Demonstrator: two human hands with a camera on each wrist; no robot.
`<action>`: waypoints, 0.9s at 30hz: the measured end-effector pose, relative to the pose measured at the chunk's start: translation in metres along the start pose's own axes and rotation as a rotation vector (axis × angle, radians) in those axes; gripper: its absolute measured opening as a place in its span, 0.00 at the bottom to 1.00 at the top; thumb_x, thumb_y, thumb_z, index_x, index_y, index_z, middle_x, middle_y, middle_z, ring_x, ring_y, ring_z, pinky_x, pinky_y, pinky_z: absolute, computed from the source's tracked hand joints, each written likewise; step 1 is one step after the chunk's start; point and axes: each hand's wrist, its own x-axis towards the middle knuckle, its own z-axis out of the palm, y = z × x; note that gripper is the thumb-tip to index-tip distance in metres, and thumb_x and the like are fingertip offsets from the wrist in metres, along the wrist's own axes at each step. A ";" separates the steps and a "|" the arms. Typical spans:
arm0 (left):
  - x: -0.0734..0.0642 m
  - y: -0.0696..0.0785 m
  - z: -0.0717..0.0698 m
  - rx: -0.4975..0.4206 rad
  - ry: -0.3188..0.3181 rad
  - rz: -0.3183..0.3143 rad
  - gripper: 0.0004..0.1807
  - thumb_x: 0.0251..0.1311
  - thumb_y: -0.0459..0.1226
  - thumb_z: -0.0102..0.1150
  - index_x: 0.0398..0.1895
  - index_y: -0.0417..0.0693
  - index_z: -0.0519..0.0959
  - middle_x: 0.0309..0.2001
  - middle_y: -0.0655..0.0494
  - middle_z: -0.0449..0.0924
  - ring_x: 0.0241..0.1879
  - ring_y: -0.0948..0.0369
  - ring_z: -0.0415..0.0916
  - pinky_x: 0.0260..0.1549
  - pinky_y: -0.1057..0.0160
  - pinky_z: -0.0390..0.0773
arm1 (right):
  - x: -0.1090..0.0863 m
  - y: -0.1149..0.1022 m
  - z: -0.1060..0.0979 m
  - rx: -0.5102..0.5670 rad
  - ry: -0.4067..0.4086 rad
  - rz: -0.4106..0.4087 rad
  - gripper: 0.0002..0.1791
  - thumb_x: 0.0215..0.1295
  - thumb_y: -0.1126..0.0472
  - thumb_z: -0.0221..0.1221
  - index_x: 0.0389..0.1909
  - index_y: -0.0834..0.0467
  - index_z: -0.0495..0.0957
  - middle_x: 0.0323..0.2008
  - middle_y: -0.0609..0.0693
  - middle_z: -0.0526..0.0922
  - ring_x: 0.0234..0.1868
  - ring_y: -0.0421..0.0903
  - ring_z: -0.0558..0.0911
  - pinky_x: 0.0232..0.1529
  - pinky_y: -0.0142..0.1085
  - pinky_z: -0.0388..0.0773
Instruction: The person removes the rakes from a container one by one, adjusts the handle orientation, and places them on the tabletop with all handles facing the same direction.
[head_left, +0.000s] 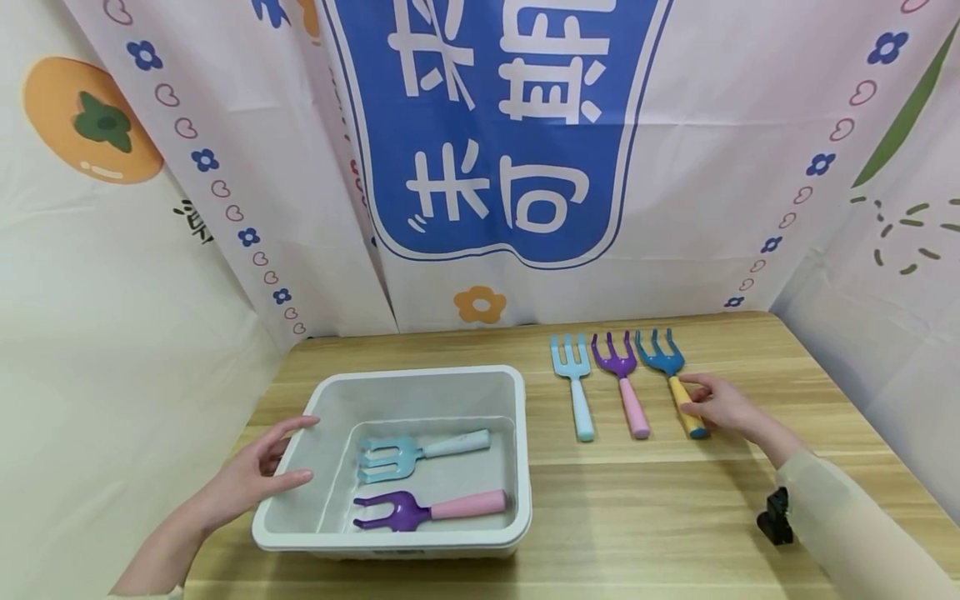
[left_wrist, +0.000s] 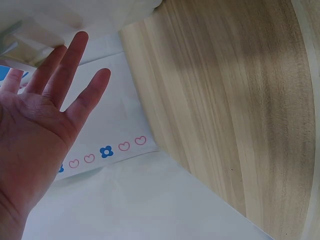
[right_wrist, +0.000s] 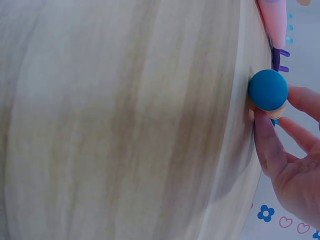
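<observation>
My right hand (head_left: pixel 718 404) has its thumb and fingers on either side of the yellow handle of a blue garden hand rake (head_left: pixel 663 360) on the table. The handle's round blue end (right_wrist: pixel 268 90) shows between thumb and fingers in the right wrist view. Left of it lie a purple hand rake with a pink handle (head_left: pixel 633 408) and a light blue hand rake (head_left: pixel 581 408), tines pointing away. My left hand (head_left: pixel 251 475) rests at the left rim of a white plastic basin (head_left: pixel 522 467), fingers extended. Inside the basin lie another light blue rake (head_left: pixel 453 444) and another purple-and-pink rake (head_left: pixel 468 505).
The basin stands on the left half of a wood-grain table (head_left: pixel 637 525). A printed cloth (head_left: pixel 480 283) hangs along the table's back edge, with more cloth on both sides. A small black device (head_left: pixel 776 517) sits at the right sleeve.
</observation>
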 end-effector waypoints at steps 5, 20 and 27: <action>0.000 -0.002 0.000 -0.011 -0.003 0.003 0.36 0.63 0.32 0.61 0.71 0.39 0.55 0.52 0.27 0.73 0.42 0.63 0.79 0.32 0.55 0.83 | 0.000 -0.002 -0.003 0.016 -0.002 0.053 0.34 0.66 0.64 0.60 0.66 0.74 0.58 0.43 0.66 0.74 0.32 0.47 0.76 0.29 0.37 0.78; -0.001 0.000 0.000 0.005 0.003 0.006 0.36 0.63 0.32 0.62 0.71 0.38 0.55 0.51 0.28 0.74 0.42 0.64 0.78 0.32 0.56 0.83 | -0.014 -0.027 -0.016 0.090 0.045 -0.075 0.34 0.69 0.60 0.59 0.68 0.72 0.58 0.50 0.69 0.74 0.48 0.59 0.79 0.40 0.44 0.81; -0.001 0.000 0.000 -0.002 -0.001 0.015 0.36 0.63 0.32 0.61 0.70 0.38 0.56 0.51 0.28 0.74 0.42 0.64 0.78 0.31 0.55 0.83 | -0.017 -0.056 -0.016 0.069 0.024 -0.180 0.32 0.70 0.59 0.58 0.69 0.69 0.60 0.51 0.66 0.75 0.50 0.61 0.78 0.42 0.41 0.81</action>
